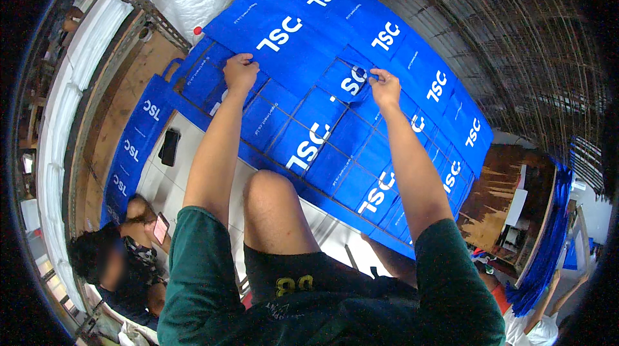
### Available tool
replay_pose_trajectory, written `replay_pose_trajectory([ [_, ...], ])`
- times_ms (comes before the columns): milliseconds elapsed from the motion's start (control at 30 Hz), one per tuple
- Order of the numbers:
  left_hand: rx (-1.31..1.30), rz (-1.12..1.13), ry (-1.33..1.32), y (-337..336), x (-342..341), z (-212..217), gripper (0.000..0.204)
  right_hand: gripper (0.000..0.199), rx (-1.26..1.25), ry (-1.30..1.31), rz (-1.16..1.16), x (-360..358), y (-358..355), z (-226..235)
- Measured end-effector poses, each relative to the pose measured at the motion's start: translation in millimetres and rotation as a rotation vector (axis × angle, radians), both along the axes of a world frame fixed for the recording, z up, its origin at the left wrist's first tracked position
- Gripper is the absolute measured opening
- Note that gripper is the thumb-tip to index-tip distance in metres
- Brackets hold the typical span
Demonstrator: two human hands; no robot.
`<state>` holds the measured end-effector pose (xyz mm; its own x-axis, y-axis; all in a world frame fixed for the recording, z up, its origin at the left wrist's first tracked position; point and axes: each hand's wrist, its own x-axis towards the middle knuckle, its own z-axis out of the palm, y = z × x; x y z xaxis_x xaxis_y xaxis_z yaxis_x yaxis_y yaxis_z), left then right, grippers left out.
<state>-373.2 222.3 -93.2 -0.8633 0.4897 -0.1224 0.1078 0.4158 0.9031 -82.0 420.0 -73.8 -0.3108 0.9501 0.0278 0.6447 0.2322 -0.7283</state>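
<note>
Both hands work on a big overlapping spread of flat blue fabric bags with white lettering, laid over a tiled floor in front of the person's raised bare knee [274,201]. The left hand [240,73] is closed, fingers curled down over the near edge of the top blue bag [290,37], which lies flat at the far end of the spread, just beyond both hands. The right hand [385,86] pinches a fold or corner of a neighbouring bag [351,82], thumb against fingers, narrow grip, with the fabric lifted slightly there. The top bag's long axis seems to run from lower left to upper right in the head view, its lettering following that line, the far end pointing toward the wire mesh wall [490,30]; I cannot tell which end is the mouth. Risks, as a judgement: the two hands hold different sheets, so a pull may drag the wrong bag and skew the overlapping row [412,159]; thin fabric may crease or fold under at the pinched corner; layers cling, so two may lift as one. A dark phone [169,147] lies on the floor just beside the left stack [135,153], and sliding bags could cover or shove it. Another person [119,259] sits lower left, well apart, holding a pink phone.
</note>
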Motion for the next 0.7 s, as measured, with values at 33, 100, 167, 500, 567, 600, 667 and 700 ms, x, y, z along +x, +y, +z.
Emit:
replay_pose_trajectory([
  [33,-0.007,-0.008,0.006,1,1,2,0.029,0.023,0.009,0.007,0.015,3,3,-5],
  [100,-0.017,-0.02,0.014,1,2,2,0.03,0.023,0.007,0.008,0.015,6,5,-9],
  [167,-0.025,-0.028,0.02,0,1,-1,0.03,0.023,-0.014,-0.004,-0.014,5,3,-8],
  [500,-0.012,-0.041,0.039,-1,-5,-25,0.03,0.024,0.228,0.115,0.058,38,-28,9],
  [567,-0.042,-0.077,0.094,-1,-4,-23,0.029,0.023,0.163,0.211,0.04,64,-39,7],
  [600,-0.018,-0.065,0.051,-1,-6,-25,0.029,0.023,0.133,0.261,0.035,78,-45,9],
  [667,0.026,-0.026,-0.03,-3,-12,-33,0.029,0.022,0.058,0.236,0.056,104,-68,17],
  [700,-0.012,-0.025,-0.016,0,-8,-27,0.028,0.021,0.054,0.213,0.028,122,-81,22],
])
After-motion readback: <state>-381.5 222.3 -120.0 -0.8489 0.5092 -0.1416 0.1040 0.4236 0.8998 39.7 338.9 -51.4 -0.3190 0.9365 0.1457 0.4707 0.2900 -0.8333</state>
